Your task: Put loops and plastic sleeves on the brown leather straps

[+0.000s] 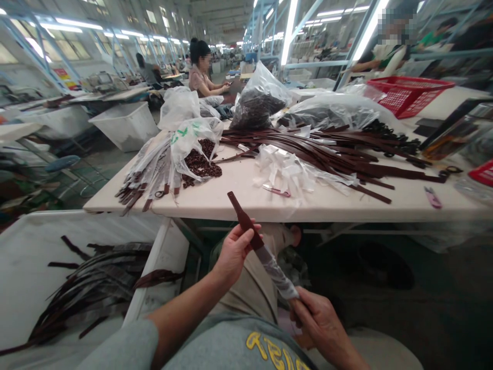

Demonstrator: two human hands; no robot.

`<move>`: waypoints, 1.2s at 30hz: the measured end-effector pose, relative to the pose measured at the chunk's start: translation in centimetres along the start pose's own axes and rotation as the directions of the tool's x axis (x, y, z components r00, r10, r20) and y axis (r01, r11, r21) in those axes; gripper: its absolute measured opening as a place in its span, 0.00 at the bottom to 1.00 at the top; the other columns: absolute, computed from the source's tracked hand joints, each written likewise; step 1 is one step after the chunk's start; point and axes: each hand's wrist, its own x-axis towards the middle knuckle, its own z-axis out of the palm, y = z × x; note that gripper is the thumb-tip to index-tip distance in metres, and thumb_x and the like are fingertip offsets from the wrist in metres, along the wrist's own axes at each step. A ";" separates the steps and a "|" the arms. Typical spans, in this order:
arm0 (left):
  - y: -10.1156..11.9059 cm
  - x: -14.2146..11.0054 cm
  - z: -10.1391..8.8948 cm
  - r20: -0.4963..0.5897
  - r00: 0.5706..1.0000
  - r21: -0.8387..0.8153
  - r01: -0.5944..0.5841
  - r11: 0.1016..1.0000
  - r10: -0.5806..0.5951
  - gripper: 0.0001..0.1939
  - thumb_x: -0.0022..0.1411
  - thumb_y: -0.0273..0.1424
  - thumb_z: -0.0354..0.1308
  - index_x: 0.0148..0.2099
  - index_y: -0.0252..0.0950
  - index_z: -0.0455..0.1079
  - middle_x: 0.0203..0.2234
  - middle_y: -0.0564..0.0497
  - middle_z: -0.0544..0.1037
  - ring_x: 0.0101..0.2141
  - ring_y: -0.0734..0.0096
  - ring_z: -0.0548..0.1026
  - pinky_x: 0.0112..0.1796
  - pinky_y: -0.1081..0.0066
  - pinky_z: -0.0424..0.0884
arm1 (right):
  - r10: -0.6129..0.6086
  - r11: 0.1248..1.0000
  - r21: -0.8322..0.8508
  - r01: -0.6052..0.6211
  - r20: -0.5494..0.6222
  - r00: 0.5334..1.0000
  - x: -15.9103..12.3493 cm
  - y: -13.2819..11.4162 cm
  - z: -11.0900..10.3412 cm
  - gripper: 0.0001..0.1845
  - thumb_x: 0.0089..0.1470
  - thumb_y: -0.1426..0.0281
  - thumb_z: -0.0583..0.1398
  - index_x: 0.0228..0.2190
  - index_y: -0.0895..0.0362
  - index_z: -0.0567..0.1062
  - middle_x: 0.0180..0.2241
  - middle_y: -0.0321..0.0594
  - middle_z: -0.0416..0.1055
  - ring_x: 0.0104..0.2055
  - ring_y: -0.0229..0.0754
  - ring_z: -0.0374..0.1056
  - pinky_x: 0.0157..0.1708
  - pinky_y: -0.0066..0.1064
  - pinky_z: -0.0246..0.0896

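A narrow brown leather strap (243, 221) runs diagonally in front of me, with its lower part inside a clear plastic sleeve (276, 273). My left hand (233, 253) pinches the bare leather near the middle of the strap. My right hand (316, 324) grips the strap's lower end through the plastic. Both hands are above my lap and below the near edge of the white worktable (231, 201). Several similar straps (96, 288) lie in a white bin (166, 262) to my left.
The table holds bundled straps, plastic bags of dark small parts, white plastic sleeves and scissors (449, 172). A red basket (410, 95) stands at the back right. A seated co-worker (202, 77) works beyond the table, and another person (389, 54) sits at the far right.
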 end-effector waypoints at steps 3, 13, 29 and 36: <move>1.3 1.2 -0.3 -0.012 1.000 0.027 -0.027 0.999 0.028 0.17 0.48 0.38 0.73 0.38 0.32 0.79 0.33 0.46 0.81 0.33 0.69 0.76 0.37 0.70 0.73 | 0.002 0.999 -0.052 -0.003 -0.022 1.000 0.0 -0.5 -0.6 0.23 0.64 0.55 0.49 0.23 0.55 0.68 0.20 0.32 0.67 0.22 0.34 0.64 0.26 0.25 0.59; 1.9 0.8 -1.0 0.152 0.988 0.395 -0.078 0.915 0.019 0.18 0.52 0.42 0.69 0.37 0.31 0.81 0.28 0.47 0.80 0.26 0.73 0.72 0.32 0.73 0.68 | -0.430 0.729 -0.659 0.185 -0.230 0.873 -2.7 0.4 -5.8 0.14 0.63 0.65 0.54 0.43 0.51 0.78 0.36 0.37 0.81 0.36 0.40 0.77 0.35 0.27 0.69; -1.7 -2.5 0.5 0.621 0.781 0.436 -0.421 0.795 0.072 0.04 0.53 0.31 0.69 0.30 0.39 0.77 0.31 0.47 0.77 0.32 0.67 0.73 0.36 0.68 0.70 | -0.370 0.625 -0.752 -0.209 -0.521 0.769 -13.4 1.5 -3.8 0.19 0.61 0.74 0.56 0.51 0.51 0.75 0.39 0.41 0.79 0.40 0.42 0.74 0.45 0.33 0.66; -0.9 -4.2 0.7 0.687 0.727 0.496 -0.471 0.730 0.003 0.11 0.49 0.40 0.71 0.25 0.40 0.77 0.27 0.45 0.77 0.29 0.65 0.72 0.35 0.65 0.70 | -0.353 0.627 -0.728 -0.278 -0.583 0.732 -15.4 1.9 -3.6 0.19 0.60 0.74 0.57 0.50 0.49 0.75 0.40 0.39 0.80 0.44 0.43 0.73 0.50 0.36 0.65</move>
